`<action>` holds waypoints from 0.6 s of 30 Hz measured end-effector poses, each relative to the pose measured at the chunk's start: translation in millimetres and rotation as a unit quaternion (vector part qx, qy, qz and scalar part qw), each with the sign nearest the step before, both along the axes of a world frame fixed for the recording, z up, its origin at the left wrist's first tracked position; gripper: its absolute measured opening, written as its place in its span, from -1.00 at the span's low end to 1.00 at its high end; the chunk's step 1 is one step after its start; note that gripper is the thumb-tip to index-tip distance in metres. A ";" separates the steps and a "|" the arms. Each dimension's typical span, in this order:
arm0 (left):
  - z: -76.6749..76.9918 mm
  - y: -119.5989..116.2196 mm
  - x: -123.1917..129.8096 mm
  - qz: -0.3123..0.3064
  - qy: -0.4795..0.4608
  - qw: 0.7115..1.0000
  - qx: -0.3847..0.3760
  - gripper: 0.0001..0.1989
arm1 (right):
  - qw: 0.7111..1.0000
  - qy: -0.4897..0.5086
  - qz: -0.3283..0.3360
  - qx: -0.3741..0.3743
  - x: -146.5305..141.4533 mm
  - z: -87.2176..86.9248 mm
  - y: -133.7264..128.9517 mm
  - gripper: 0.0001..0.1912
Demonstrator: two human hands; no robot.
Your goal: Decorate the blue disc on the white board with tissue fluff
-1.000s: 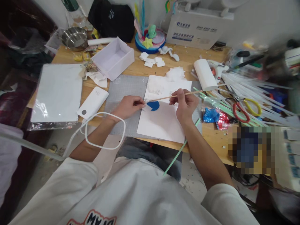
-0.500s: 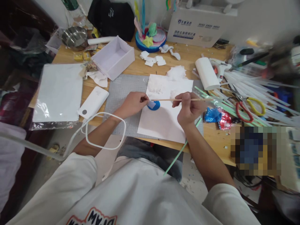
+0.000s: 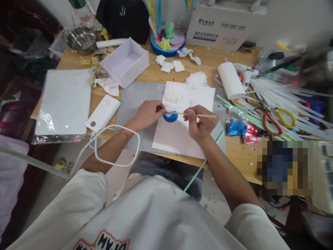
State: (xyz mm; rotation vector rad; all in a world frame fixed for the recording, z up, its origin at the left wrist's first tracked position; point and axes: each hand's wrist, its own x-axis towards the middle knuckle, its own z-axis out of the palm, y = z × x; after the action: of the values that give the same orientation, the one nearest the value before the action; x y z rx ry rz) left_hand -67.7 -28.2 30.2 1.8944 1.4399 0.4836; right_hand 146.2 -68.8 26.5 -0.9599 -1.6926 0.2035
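Head view: work lies on a white sheet, itself on a grey cutting mat on a wooden table.
Right hand: closed in a pinch on a thin wooden stick, thumb and fingers around its shaft.
Stick, handling: judged very light, stiff lengthwise, liable to snap if bent hard; a dry wood surface should not be slippery. Best hold is probably mid-shaft, in a light pinch, leaving the tip free.
Stick, position: above the sheet, roughly crosswise; one end sticks out past the right hand towards the sheet's right edge, the thin end reaches to the left fingertips.
Left hand: thumb and fingers drawn together at the tips, over the sheet's left edge; cannot tell whether anything is between them.
Blue disc: on the sheet, close by the left edge, about midway between near and far corners; just beside the left fingertips, under the stick's thin end. Material unclear; looks thin and light, perhaps soft. Rim on the near side seems the safer place to take it.
White fluff: at the sheet's far edge, beyond both hands; looks soft and loose, easily disturbed.
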 end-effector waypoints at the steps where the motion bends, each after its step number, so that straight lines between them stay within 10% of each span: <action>1: -0.2 -0.1 0.0 0.000 0.001 1.000 0.001 -0.88 | 1.000 -0.001 0.001 0.004 -0.3 0.1 -0.1 -0.70; 11: -5.6 3.8 -1.5 -0.013 0.036 0.999 0.014 -0.80 | 0.996 -0.086 0.008 0.019 -5.2 6.8 3.4 -0.67; 18: -7.3 -0.7 -8.4 -0.010 -0.003 1.000 0.027 -0.78 | 0.987 -0.121 0.011 -0.107 -24.7 24.7 21.8 -0.48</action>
State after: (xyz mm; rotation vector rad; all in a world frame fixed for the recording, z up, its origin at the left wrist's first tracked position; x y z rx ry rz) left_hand -76.1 -28.9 22.9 1.9464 1.4152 0.5218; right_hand 121.5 -46.9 51.2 -1.1625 -1.9329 0.2992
